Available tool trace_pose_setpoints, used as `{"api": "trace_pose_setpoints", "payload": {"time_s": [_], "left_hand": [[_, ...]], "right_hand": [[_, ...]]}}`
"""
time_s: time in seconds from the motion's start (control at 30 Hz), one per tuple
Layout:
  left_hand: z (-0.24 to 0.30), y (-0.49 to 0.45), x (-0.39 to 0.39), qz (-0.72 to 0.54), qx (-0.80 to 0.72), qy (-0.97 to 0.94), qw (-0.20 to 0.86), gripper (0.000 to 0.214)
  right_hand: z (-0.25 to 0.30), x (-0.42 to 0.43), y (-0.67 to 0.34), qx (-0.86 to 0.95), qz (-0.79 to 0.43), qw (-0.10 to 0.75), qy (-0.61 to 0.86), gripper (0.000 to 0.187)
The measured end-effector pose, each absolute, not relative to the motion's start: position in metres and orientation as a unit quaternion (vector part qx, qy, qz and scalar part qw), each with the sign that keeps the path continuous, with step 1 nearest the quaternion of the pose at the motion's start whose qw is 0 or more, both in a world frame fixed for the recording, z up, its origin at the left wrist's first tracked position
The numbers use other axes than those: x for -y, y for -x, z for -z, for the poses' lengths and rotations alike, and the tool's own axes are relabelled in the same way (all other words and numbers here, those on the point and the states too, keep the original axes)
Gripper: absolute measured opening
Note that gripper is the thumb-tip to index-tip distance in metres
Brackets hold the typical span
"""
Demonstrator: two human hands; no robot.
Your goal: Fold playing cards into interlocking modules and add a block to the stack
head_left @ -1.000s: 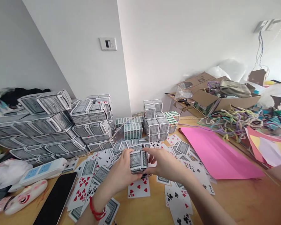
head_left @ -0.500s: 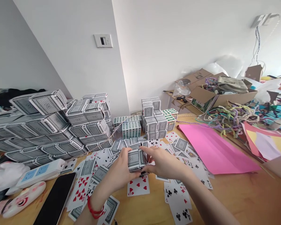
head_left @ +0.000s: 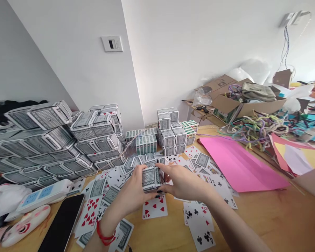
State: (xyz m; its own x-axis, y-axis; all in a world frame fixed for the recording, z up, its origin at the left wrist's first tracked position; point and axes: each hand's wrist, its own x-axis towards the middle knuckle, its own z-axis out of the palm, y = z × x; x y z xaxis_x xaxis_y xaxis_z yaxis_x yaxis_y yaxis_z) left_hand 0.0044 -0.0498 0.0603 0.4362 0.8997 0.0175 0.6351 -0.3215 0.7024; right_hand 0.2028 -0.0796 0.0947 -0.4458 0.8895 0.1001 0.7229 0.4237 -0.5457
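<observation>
A small block of folded playing cards [head_left: 149, 179], grey-patterned backs outward, is held between both hands at the middle of the table. My left hand [head_left: 134, 187] wraps its left side, thumb below and fingers over the top. On its right side my right hand [head_left: 177, 180] grips the edge, fingers above and thumb low; part of its grip is hidden behind the block. A five of hearts [head_left: 154, 209] lies face up just below the block. Loose playing cards [head_left: 112, 194] are scattered to both sides of my hands.
Stacked card blocks [head_left: 49, 140] fill the left side, with a smaller stack [head_left: 170, 136] behind my hands. A black phone [head_left: 61, 224] and a white power strip [head_left: 43, 196] lie at left. Pink paper [head_left: 238, 168] and a cardboard box [head_left: 246, 108] are at right.
The view has shifted slightly, moving the surroundings a little left in the picture. Both hands keep nearly the same hold on the card block.
</observation>
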Motion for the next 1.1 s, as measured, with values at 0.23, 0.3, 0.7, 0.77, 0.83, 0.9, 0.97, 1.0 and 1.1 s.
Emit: {"api": "trace_pose_setpoints", "payload": {"time_s": [0.23,0.3,0.7,0.77,0.83,0.9,0.97,1.0,1.1], "left_hand": [[-0.058,-0.004,0.05,-0.217,-0.477,-0.792,0.313,0.065],[-0.056,-0.004,0.05,-0.224,-0.472,-0.797,0.304,0.066],[-0.055,-0.005,0.054,-0.191,-0.475,-0.827,0.232,0.072],[-0.057,-0.007,0.056,-0.173,-0.483,-0.833,0.205,0.074],[-0.059,-0.009,0.059,-0.156,-0.493,-0.836,0.185,0.076],[-0.061,-0.011,0.06,-0.144,-0.497,-0.84,0.164,0.079],[-0.062,-0.012,0.061,-0.135,-0.5,-0.843,0.147,0.08],[-0.062,-0.012,0.062,-0.132,-0.501,-0.843,0.142,0.08],[-0.062,-0.013,0.062,-0.131,-0.501,-0.844,0.137,0.076]], "right_hand": [[-0.097,0.08,-0.203,0.826,-0.214,0.193,0.484,0.042],[-0.096,0.08,-0.203,0.828,-0.212,0.194,0.481,0.039],[-0.096,0.079,-0.204,0.832,-0.205,0.194,0.478,0.048],[-0.096,0.08,-0.204,0.833,-0.207,0.194,0.474,0.048],[-0.096,0.08,-0.204,0.835,-0.204,0.191,0.474,0.048],[-0.096,0.079,-0.204,0.836,-0.197,0.189,0.476,0.049],[-0.096,0.079,-0.204,0.836,-0.193,0.187,0.478,0.049],[-0.096,0.079,-0.204,0.836,-0.191,0.186,0.479,0.049],[-0.095,0.078,-0.205,0.837,-0.187,0.185,0.479,0.05]]}}
